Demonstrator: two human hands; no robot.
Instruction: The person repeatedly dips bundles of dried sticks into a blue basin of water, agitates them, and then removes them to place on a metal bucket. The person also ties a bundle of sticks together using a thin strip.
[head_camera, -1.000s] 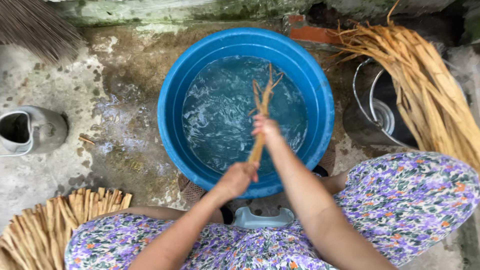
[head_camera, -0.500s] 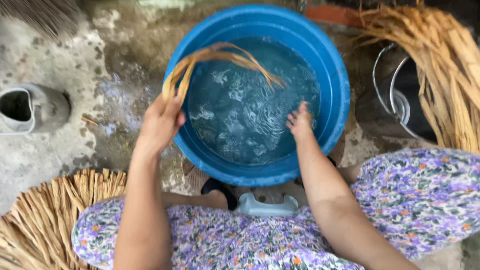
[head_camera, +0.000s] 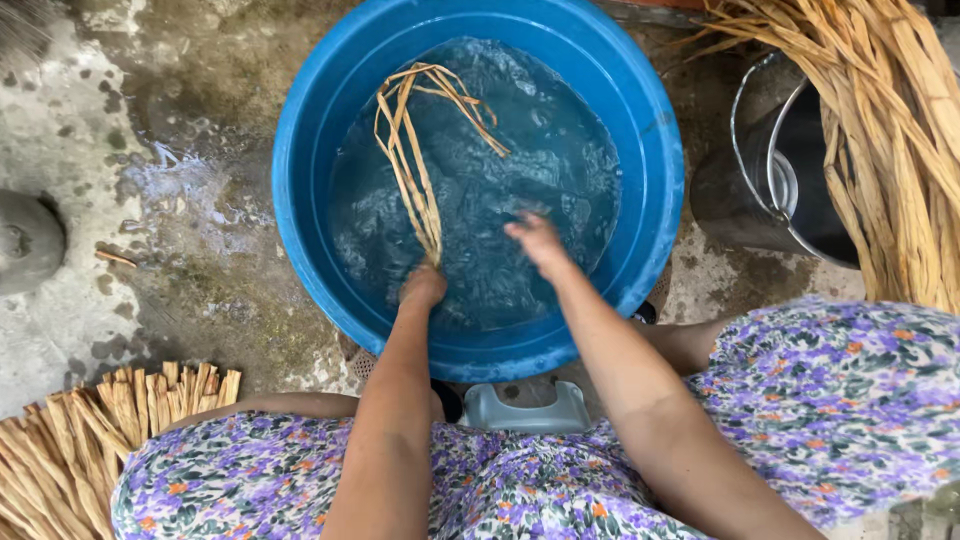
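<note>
The left hand (head_camera: 422, 287) clenches the near end of a looped bundle of straw strips (head_camera: 415, 150) that stretches away over the water of the blue basin (head_camera: 300, 200), while just beside it the right hand (head_camera: 537, 243) lies open on the water.

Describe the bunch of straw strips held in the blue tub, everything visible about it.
The bunch of straw strips is a handful of long, flat, tan fibres, like dried reed or palm leaf. The left hand grips its gathered lower end. From there the strips run up over the water, bend over at the top and fan out rightward, their ends loose and splayed. It lies inside the blue tub, on or in the rippled water. The right hand is apart from it.
</note>
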